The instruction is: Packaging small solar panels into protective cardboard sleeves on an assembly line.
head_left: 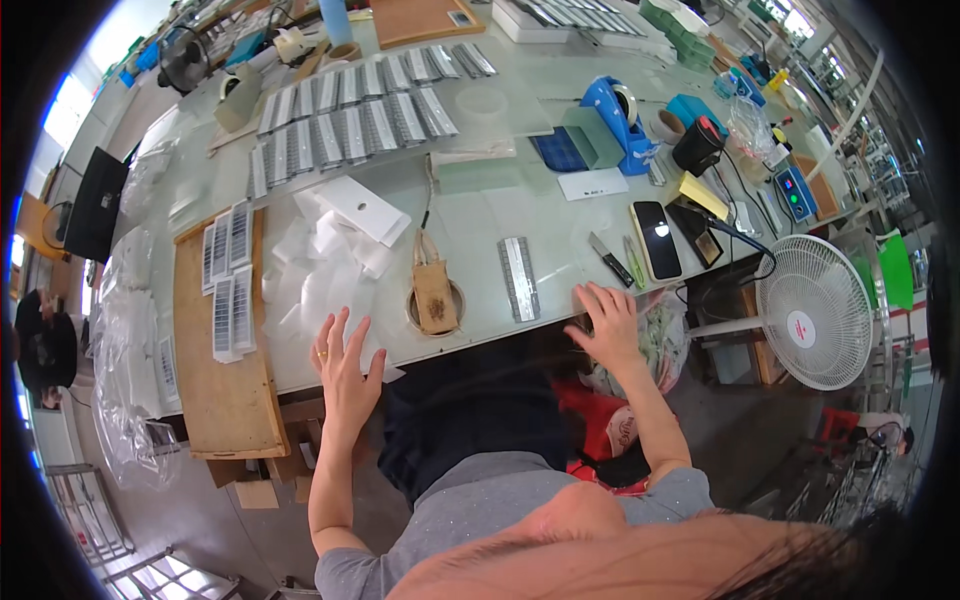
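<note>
My left hand (347,372) hovers at the front edge of the table, fingers spread and holding nothing. White paper scraps (318,262) lie just beyond it. My right hand (610,328) is at the same edge farther right, also open, its fingertips near a utility knife (609,260) and a slim green tool (634,262). Between the hands, a flat silver-grey strip with fine markings (518,279) lies on the tabletop. To its left, a tan block with dark stains (434,298) rests across a round ring and has a cord attached.
Two rows of similar strips (350,130) lie at the back. A wooden board (190,300) with label sheets (231,310) is at left. A phone (655,240), blue tape dispenser (622,135) and black cylindrical object (698,147) stand right. A white fan (812,312) is beside the table.
</note>
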The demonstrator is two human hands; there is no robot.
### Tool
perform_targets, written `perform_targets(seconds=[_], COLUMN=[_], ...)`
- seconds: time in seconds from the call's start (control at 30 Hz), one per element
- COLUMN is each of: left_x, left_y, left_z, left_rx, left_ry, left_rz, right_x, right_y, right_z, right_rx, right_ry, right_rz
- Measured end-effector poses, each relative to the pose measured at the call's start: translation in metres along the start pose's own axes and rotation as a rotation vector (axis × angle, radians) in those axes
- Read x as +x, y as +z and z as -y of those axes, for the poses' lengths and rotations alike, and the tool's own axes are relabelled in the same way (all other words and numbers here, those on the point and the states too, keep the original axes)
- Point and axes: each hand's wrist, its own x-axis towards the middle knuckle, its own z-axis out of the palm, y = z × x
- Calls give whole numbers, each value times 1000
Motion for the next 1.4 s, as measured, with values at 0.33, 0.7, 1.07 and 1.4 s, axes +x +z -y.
perform_targets(seconds=[0.33, 0.7, 1.07, 1.4], left_x=[1, 27, -41, -11], left_y=[2, 15, 21, 22], left_z=[-26, 28, 69, 52], left_rx=[-140, 84, 252, -89], left_ry=[66, -112, 569, 514], left_rz=[-69, -122, 64, 41], right_x=[8, 61, 69, 72], right_y=[-3, 5, 48, 53], right_z=[-10, 115, 135, 133], right_rx=[-56, 372, 300, 232], right_ry=[-80, -477, -563, -566], right_rz=[-320, -423, -373, -374])
